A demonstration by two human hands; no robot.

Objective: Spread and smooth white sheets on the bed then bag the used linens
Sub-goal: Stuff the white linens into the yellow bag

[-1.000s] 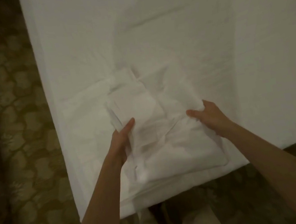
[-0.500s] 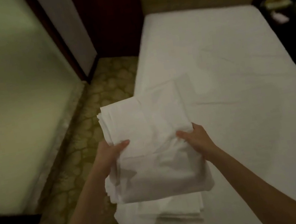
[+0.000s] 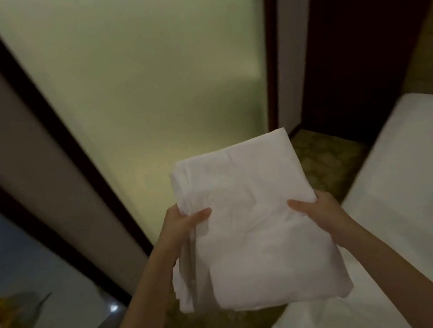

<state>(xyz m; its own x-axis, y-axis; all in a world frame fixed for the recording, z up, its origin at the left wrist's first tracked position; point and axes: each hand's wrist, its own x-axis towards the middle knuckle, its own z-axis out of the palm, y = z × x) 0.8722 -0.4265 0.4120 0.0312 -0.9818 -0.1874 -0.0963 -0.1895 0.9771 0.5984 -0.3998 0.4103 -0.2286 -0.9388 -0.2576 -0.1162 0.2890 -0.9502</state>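
Observation:
A folded white sheet (image 3: 250,221) hangs in the air in front of me, held flat between both hands. My left hand (image 3: 183,224) grips its left edge, thumb on top and fingers under the folds. My right hand (image 3: 318,211) grips the right edge the same way. The bed (image 3: 417,188), covered in a white sheet, runs along the right side of the view, and the folded sheet's lower right corner hangs over its near edge.
A frosted glass panel (image 3: 140,85) in a dark frame fills the wall ahead. Patterned carpet (image 3: 328,163) lies between it and the bed. A dark opening (image 3: 358,28) stands at the back right. A mirror or glass surface (image 3: 20,257) is at the lower left.
Both hands lifted the folded sheet off the bed's corner. My view turned left, so the bed slid to the right edge and the frosted panel came ahead.

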